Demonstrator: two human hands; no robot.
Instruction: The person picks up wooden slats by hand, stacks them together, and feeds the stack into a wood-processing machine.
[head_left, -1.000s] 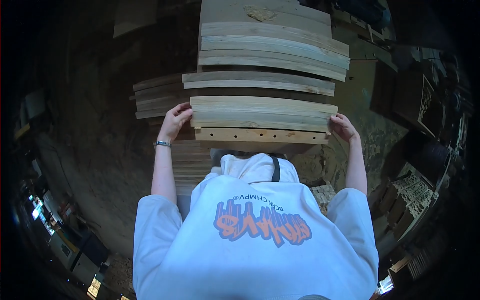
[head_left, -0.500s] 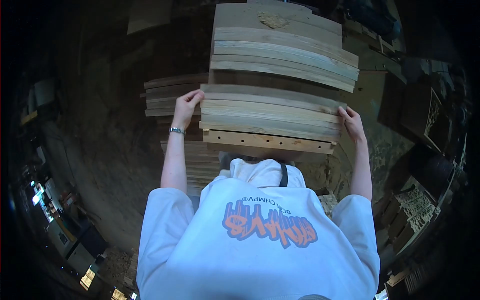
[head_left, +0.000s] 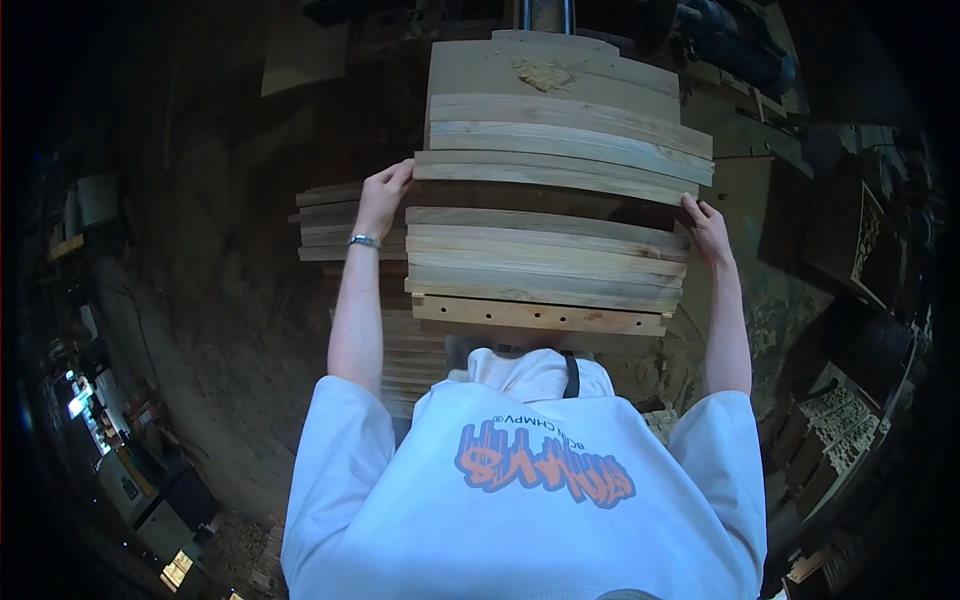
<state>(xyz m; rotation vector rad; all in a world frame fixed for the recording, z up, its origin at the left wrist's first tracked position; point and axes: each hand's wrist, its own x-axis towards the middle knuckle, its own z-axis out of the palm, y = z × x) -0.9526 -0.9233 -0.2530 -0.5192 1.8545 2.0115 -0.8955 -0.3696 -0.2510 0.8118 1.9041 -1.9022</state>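
My left hand (head_left: 384,196) pinches the left end of a wooden board (head_left: 550,174), and my right hand (head_left: 707,225) has its fingers closed on the right end. This board lies against the near side of the far row of boards (head_left: 560,140). Across a dark gap, nearer my body, is a second row of boards (head_left: 540,252). In front of that row a light wooden strip (head_left: 590,317) shows several dark holes along its face.
Wood shavings (head_left: 545,75) lie on a flat panel (head_left: 640,88) beyond the boards. More boards are stacked at the left (head_left: 330,222). A dark machine (head_left: 735,45) stands at the upper right, and stacked pieces (head_left: 838,420) fill the lower right.
Both hands have moved from the near row to the far row, with a board now between them. The whole scene sits slightly lower in the view.
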